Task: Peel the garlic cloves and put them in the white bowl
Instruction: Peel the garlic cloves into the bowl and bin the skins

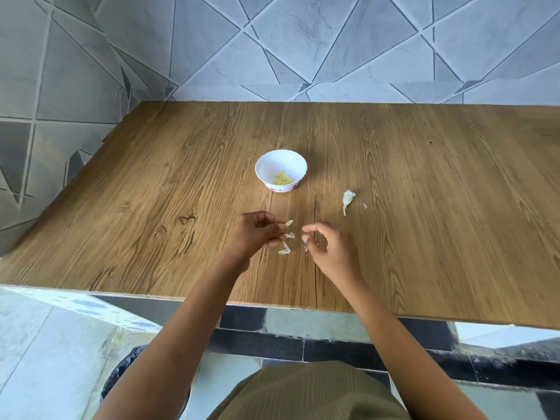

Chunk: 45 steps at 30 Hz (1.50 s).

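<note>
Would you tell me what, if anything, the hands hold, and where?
The left hand pinches a garlic clove by one end; whether the right hand holds anything cannot be told.

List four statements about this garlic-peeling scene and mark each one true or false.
1. The left hand pinches a pale garlic clove. True.
2. The white scalloped bowl is empty. False: yellowish peeled cloves lie in it.
3. Papery garlic skins lie on the wooden table between the hands. True.
4. The right hand rests inside the bowl. False: it is nearer the table's front edge, apart from the bowl.
</note>
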Tool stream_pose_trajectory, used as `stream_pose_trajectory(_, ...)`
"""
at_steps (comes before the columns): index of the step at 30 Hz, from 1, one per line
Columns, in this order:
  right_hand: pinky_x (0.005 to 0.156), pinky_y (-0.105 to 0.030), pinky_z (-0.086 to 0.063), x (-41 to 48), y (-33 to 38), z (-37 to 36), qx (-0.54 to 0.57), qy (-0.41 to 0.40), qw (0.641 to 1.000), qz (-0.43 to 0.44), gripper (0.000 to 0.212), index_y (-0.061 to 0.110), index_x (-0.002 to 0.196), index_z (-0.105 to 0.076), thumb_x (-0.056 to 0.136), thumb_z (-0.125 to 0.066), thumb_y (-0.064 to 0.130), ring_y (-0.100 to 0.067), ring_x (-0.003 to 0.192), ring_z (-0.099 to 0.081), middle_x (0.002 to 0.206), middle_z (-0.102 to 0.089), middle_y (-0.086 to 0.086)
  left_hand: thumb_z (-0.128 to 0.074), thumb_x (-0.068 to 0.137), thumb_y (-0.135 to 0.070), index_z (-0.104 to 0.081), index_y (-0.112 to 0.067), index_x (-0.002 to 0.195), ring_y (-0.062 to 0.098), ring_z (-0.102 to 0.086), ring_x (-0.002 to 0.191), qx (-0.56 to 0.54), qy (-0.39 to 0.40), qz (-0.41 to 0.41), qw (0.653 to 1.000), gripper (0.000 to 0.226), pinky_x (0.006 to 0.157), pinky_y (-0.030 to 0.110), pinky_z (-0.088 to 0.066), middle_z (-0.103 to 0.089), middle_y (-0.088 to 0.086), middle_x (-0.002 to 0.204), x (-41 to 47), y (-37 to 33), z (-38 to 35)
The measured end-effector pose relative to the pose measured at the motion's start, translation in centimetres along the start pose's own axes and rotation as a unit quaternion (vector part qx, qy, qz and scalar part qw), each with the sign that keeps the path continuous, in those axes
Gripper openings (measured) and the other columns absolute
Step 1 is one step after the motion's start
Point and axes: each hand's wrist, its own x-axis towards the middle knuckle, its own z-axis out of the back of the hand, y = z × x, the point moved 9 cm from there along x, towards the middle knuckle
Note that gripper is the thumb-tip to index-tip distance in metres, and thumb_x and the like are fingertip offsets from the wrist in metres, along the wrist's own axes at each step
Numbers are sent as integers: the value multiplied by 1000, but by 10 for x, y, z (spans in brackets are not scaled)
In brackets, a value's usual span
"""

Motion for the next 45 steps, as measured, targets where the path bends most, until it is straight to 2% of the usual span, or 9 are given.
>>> stream_pose_trajectory(4, 81, -40, -53, -12, -4, 8, -84, 1, 996, 19, 31, 9, 114, -65, 87, -66, 24, -24, 98, -64, 109, -69, -5, -65, 85, 0, -69, -6, 85, 14, -62, 65, 65, -81, -17, 994, 7, 60, 22, -53, -68, 12, 77, 9, 0, 31)
stream_pose_trajectory(10, 97, -48, -44, -28, -22, 20, -160, -30, 987, 11, 33, 4, 116, -62, 88, -64, 21, -32, 113, -58, 118, -64, -12, -67, 80, -8, -71, -11, 85, 18, -62, 74, 332, -223, -81, 913, 7, 63, 25, -45, -70, 3, 82, 22, -12, 63)
stream_pose_trajectory(16, 106, -50, -36, -33, -34, 13, -164, 4, 986, -12, 35, 6, 120, -61, 91, -60, 25, -33, 126, -48, 133, -54, -13, -58, 80, 3, -72, -9, 92, 29, -66, 76, 436, -177, -169, 866, 22, 60, 34, -52, -69, 8, 100, 14, -21, 36)
stream_pose_trajectory(20, 105, -51, -38, -31, -35, 13, -138, 13, 990, -25, 46, 8, 119, -61, 91, -42, 39, -31, 126, -48, 133, -54, -11, -52, 80, 10, -71, -4, 102, 27, -66, 83, 432, -37, -188, 881, 32, 74, 35, -54, -69, 11, 101, 6, -19, -7)
stream_pose_trajectory(24, 102, -49, -40, -33, -35, 16, -112, 0, 993, -20, 31, 8, 117, -62, 89, -60, 23, -29, 124, -49, 131, -55, -10, -58, 83, 5, -69, -5, 110, 25, -62, 92, 444, 59, -144, 882, 30, 79, 30, -49, -63, 12, 105, 2, -11, -40)
stream_pose_trajectory(28, 98, -37, -46, -33, -33, 31, -17, -50, 998, -27, 24, 7, 110, -65, 87, -64, 13, -19, 114, -56, 118, -63, -5, -65, 81, -3, -71, -7, 105, 24, -63, 88, 453, 103, -159, 871, 24, 76, 32, -50, -64, 12, 102, 3, -16, -64)
stream_pose_trajectory(32, 90, -3, -37, -36, -34, 43, 31, -65, 996, -46, 21, 11, 110, -66, 90, -60, 11, -3, 104, -55, 111, -66, 1, -63, 81, 0, -71, -12, 108, 22, -63, 88, 469, 143, -168, 855, 30, 79, 35, -53, -65, 11, 104, 7, -17, -85)
stream_pose_trajectory(39, 90, -1, -35, -36, -38, 44, 53, -57, 995, -60, 22, 13, 111, -65, 91, -58, 10, -2, 105, -57, 111, -66, 4, -63, 83, -3, -74, -11, 87, 19, -64, 77, 512, 137, -242, 813, 15, 71, 38, -54, -68, 6, 90, 0, -21, -100)
stream_pose_trajectory(45, 88, -10, -43, -35, -48, 50, 260, -72, 945, -185, 21, 14, 113, -64, 95, -54, 15, 6, 105, -58, 113, -66, 7, -72, 79, -4, -73, -8, 78, 7, -64, 68, 405, 106, -171, 892, 3, 67, 24, -54, -70, 2, 77, 16, -28, -77)
